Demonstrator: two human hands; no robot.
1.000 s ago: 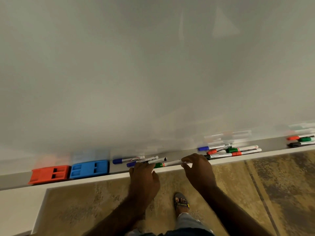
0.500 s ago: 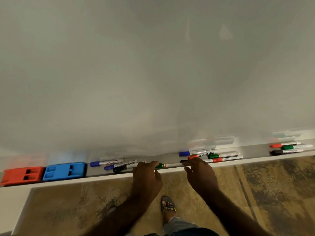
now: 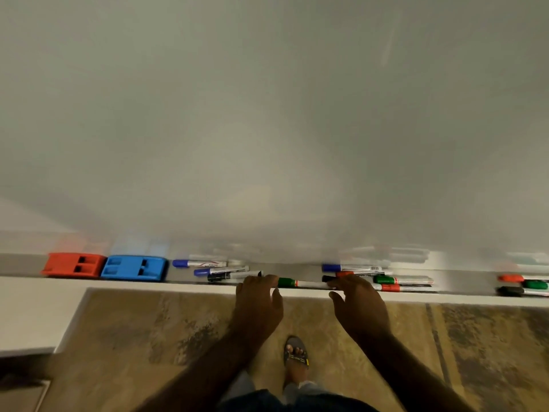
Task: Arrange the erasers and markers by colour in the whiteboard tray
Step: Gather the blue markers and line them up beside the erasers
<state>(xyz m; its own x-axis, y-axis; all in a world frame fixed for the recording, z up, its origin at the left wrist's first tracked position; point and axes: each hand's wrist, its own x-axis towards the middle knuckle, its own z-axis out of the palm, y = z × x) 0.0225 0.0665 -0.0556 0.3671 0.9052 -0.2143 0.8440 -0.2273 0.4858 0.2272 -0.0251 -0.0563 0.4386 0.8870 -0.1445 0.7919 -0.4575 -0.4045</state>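
Note:
A red eraser [image 3: 72, 264] and a blue eraser [image 3: 133, 267] sit side by side at the left of the whiteboard tray [image 3: 297, 270]. Right of them lie two blue markers [image 3: 199, 263] and a black marker [image 3: 234, 275]. A green-capped marker [image 3: 303, 283] lies along the tray's front lip between my hands. My left hand [image 3: 258, 298] reaches over the lip with its fingertips at the marker's green cap, thumb apart. My right hand [image 3: 356, 304] touches the marker's other end, next to a mixed pile of blue, red, green and black markers [image 3: 398, 281].
A further small group of red, green and black markers [image 3: 523, 284] lies at the tray's far right. The whiteboard [image 3: 267, 114] fills the upper view. Below are a patterned brown floor [image 3: 148, 337], my sandalled foot [image 3: 295, 356] and a white ledge [image 3: 32, 316] at the left.
The view swung left and back. Both hands stay at the ends of the green-capped marker. A black marker has come into sight beside the blue ones, left of my left hand.

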